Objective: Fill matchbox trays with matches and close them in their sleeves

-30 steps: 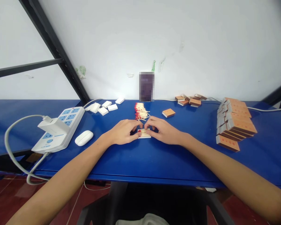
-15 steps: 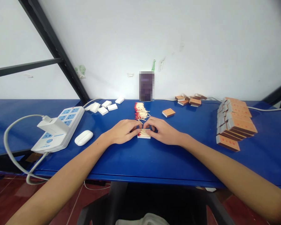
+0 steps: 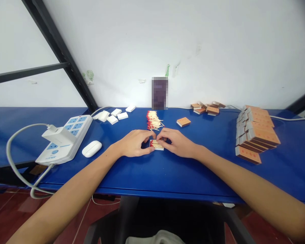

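A small white matchbox tray [image 3: 157,145] filled with red-tipped matches lies on the blue table [image 3: 152,173] between my hands. My left hand [image 3: 134,143] rests curled at the tray's left end, fingertips pinching it. My right hand [image 3: 175,141] grips the tray's right end, fingers bent over the matches. Just behind the tray lies a loose pile of red-tipped matches [image 3: 153,120].
A white power strip [image 3: 66,138] with a plugged adapter and a white earbud case [image 3: 92,148] lie at left. Several empty white trays [image 3: 114,117] sit behind. An orange matchbox [image 3: 183,121], a small heap of boxes [image 3: 205,108] and a large stack [image 3: 256,134] are at right.
Both hands stay on the tray; fingers shifted slightly over the matches, and the tray now sits a little tilted between them.
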A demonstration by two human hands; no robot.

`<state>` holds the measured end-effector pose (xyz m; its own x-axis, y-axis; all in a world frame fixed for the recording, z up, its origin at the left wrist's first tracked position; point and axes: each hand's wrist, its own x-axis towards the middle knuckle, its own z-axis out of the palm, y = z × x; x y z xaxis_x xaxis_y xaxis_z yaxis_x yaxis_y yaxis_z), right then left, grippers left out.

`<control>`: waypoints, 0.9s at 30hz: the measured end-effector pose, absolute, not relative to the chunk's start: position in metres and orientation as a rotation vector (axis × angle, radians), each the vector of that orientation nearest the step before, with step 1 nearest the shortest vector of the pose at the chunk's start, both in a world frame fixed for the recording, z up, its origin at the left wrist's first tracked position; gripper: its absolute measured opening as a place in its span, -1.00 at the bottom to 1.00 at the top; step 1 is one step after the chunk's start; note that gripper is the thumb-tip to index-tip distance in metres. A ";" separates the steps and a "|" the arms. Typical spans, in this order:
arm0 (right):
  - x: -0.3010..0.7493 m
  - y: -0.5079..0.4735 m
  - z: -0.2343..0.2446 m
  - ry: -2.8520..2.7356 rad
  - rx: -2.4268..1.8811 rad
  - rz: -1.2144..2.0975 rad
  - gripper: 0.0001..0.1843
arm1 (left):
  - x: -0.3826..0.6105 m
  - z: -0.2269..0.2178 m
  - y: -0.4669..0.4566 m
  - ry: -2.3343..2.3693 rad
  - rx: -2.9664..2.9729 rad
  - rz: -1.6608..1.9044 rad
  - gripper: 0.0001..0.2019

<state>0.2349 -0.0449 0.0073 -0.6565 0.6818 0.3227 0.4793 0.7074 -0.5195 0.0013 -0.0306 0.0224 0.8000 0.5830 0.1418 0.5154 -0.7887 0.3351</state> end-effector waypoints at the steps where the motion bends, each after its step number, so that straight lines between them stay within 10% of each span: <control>1: 0.235 -0.045 0.007 -2.400 -0.893 0.545 -0.87 | 0.002 0.022 -0.031 0.844 2.706 0.348 -0.72; 27: 0.233 -0.048 0.005 -2.464 -0.902 0.511 -0.93 | 0.005 0.012 -0.027 1.001 2.712 0.397 -0.73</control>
<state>0.2333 -0.0485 0.0052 -0.6769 0.6749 0.2938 0.5023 0.7153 -0.4858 0.0053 -0.0270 0.0124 0.7310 0.6598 0.1740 0.5994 -0.7428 0.2982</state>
